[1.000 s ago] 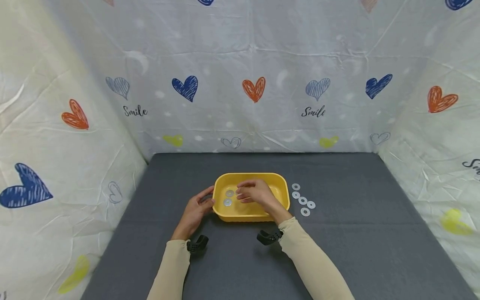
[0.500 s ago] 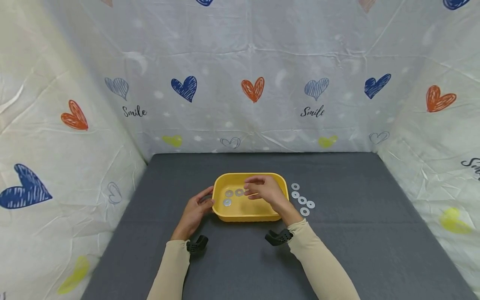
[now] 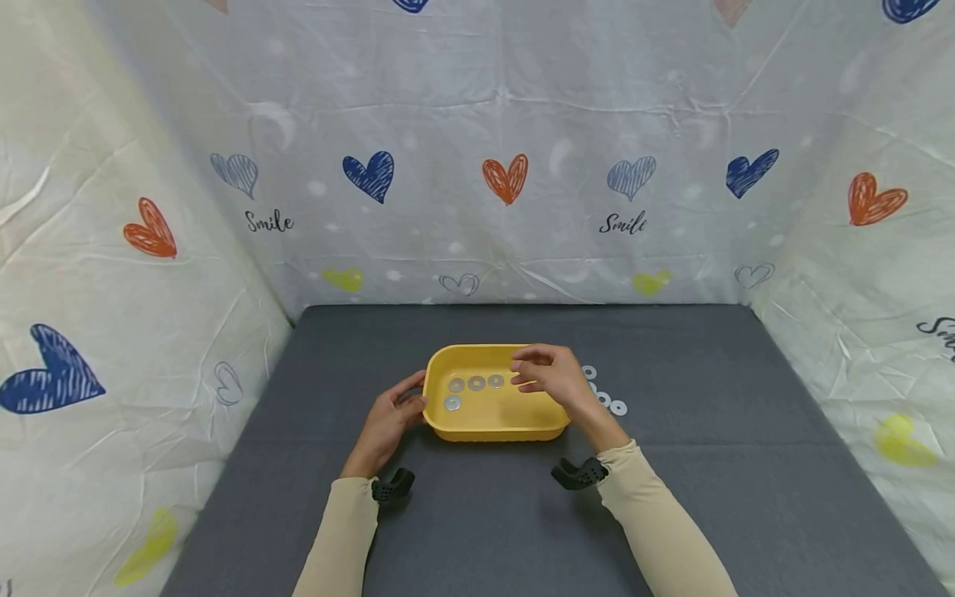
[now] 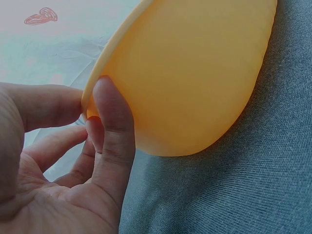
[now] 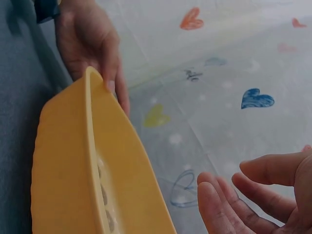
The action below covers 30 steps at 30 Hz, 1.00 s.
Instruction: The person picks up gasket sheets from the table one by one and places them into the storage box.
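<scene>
A yellow plastic tray [image 3: 477, 433] sits on the dark cloth. My left hand [image 3: 388, 421] pinches its left rim; the left wrist view shows thumb and fingers on either side of the rim [image 4: 106, 53]. Inside the tray lie several flat metal washers, three in a row with the middle washer [image 3: 476, 383] between two others, and a lower-left washer [image 3: 452, 403]. Over the tray's right end hovers my right hand [image 3: 555, 377], fingers loosely bent and apart. Nothing shows between its fingertips in the right wrist view. It hides part of the tray's right side.
More washers lie on the table right of the tray, among them a front washer [image 3: 618, 408]; my right hand and wrist partly cover this group. The dark table [image 3: 746, 497] is bounded by white printed cloth [image 3: 448, 232] at the back and sides.
My right hand has moved rightward across the tray, uncovering more washers inside and now overlapping those on the table. My left hand has stayed at the left rim.
</scene>
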Each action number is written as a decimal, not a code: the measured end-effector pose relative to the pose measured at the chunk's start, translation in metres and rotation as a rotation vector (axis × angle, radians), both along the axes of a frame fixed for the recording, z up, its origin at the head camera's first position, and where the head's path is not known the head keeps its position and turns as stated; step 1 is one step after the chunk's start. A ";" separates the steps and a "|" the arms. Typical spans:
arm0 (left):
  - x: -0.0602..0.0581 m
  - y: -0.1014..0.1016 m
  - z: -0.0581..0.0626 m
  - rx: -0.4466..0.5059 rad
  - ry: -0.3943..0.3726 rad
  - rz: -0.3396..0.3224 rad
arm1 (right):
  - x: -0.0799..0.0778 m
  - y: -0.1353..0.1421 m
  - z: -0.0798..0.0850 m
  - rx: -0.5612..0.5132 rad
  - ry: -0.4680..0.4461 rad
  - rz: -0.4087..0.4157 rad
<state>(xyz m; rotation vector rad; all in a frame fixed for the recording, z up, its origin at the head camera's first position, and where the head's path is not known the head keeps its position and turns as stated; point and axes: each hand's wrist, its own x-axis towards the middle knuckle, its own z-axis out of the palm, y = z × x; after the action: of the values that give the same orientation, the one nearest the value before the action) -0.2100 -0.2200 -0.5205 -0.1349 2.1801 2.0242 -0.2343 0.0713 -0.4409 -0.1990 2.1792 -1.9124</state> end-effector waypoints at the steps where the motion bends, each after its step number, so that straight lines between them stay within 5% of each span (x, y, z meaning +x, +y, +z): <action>1: 0.000 0.000 0.000 0.002 -0.001 -0.001 | 0.001 0.003 0.000 0.006 0.001 -0.001; 30: 0.000 -0.001 -0.002 0.009 0.011 -0.001 | 0.004 0.094 -0.020 0.106 0.078 -0.078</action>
<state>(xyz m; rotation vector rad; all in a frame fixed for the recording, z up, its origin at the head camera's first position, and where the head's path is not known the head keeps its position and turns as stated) -0.2096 -0.2207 -0.5223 -0.1217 2.1773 2.0388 -0.2303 0.1658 -0.4605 -0.1745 2.3653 -1.8521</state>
